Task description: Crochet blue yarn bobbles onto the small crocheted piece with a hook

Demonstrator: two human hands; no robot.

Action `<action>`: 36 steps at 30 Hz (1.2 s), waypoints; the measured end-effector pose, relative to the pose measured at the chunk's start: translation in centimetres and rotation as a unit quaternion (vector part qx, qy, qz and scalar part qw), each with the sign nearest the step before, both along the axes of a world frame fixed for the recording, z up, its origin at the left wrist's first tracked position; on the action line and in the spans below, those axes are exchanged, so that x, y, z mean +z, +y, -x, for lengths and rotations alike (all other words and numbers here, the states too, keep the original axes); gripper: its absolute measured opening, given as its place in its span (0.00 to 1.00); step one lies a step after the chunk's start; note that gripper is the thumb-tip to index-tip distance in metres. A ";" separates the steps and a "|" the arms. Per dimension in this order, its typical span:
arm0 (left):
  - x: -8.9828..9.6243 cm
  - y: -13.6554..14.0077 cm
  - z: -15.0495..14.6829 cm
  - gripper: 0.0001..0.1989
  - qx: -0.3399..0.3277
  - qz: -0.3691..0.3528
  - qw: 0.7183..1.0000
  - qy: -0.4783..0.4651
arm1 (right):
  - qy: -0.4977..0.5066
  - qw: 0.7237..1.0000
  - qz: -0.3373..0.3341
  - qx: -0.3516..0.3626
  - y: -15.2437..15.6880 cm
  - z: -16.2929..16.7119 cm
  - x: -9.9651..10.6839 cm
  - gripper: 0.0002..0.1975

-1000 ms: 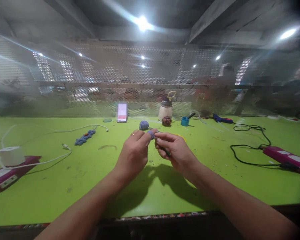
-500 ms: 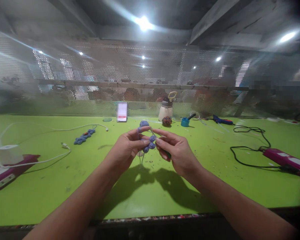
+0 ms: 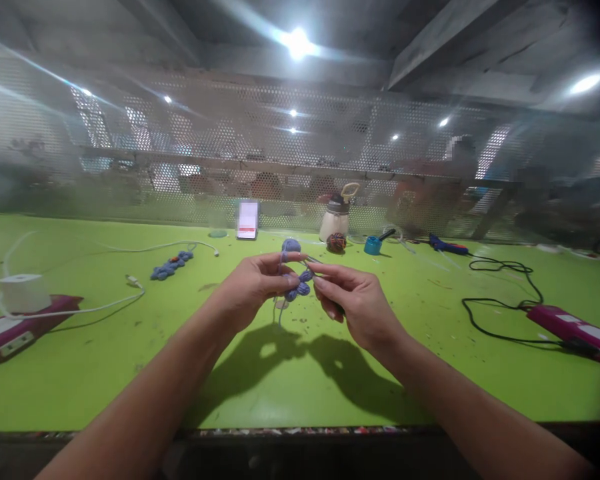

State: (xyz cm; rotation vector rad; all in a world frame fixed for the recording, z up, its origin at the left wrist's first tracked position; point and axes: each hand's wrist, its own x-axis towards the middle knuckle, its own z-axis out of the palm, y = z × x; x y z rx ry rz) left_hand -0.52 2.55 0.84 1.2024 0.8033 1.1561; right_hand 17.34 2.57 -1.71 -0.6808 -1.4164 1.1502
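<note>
My left hand pinches a small purple-blue crochet piece with puffy petals between thumb and fingers. Yarn of the same colour runs over its raised index finger, and loose strands hang below. My right hand is closed on a thin crochet hook, whose tip end meets the yarn by the left index fingertip; most of the handle is hidden in the palm. Just behind the hands sits a purple-blue yarn ball. A finished-looking strip of similar puffy crochet lies on the green table to the left.
Toward the back stand a phone, a bottle, a multicoloured yarn ball and a blue pot. A glue gun lies right. Power strips with cables flank both sides. Perforated panel rises behind the table.
The camera view has tilted slightly, shifting the surroundings. Both hands keep their hold; the hook's shaft now shows more plainly above the right fingers, near the left index fingertip.
</note>
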 end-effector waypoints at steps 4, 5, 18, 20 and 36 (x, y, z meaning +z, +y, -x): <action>0.3 0.1 0.8 0.23 -0.030 -0.019 0.999 0.040 | -0.037 0.999 -0.005 0.023 0.2 -0.7 0.6 0.13; 0.3 0.2 0.9 0.22 -0.039 -0.024 0.998 0.046 | -0.052 0.998 -0.006 0.030 0.3 -0.9 0.8 0.13; 0.6 0.0 1.0 0.12 -0.047 -0.010 0.998 0.032 | -0.187 0.976 -0.039 0.107 0.8 -3.3 2.7 0.12; 0.6 0.0 0.8 0.12 -0.034 -0.009 0.999 0.035 | -0.223 0.968 -0.060 0.095 0.7 -3.6 2.9 0.13; 0.3 0.0 0.4 0.13 -0.008 0.001 0.998 0.055 | -0.382 0.892 -0.242 0.021 0.4 -3.9 3.6 0.15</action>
